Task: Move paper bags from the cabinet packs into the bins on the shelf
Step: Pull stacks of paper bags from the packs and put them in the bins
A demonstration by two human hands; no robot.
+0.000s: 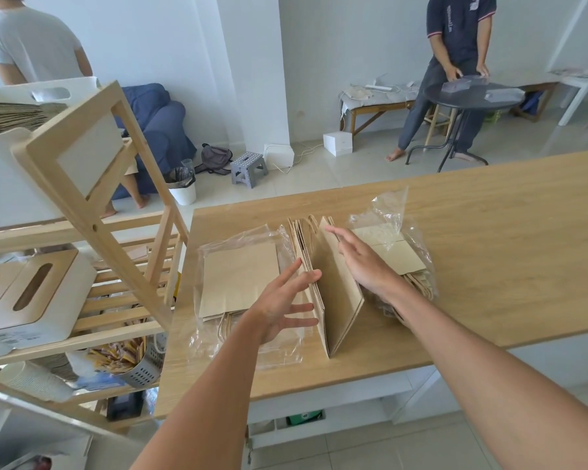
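On the wooden countertop (489, 232), a batch of flat kraft paper bags (336, 293) stands on edge between the person's two hands, leaning a little to the right, with twisted paper handles showing at the far end. The left hand (282, 307) is open with fingers spread, its fingertips touching the left face of the batch; the right hand (364, 262) is also open, palm flat near the right face, and neither hand clamps the bags yet. To the left lies an opened plastic pack (238, 283) with more bags lying flat inside, and to the right a second pack (394, 245), its clear wrap torn open at the top. The step in hand appears to be squaring the loose batch before carrying it. To do it well, both palms should press in evenly from either side so the edges line up, and the bottom folds should be tapped against the counter. Then the grip should close low and firm, because loose sheets would likely fan out and slide. A white bin (21, 137) on the wooden shelf (92, 184) at left already holds bags and seems the likely destination.
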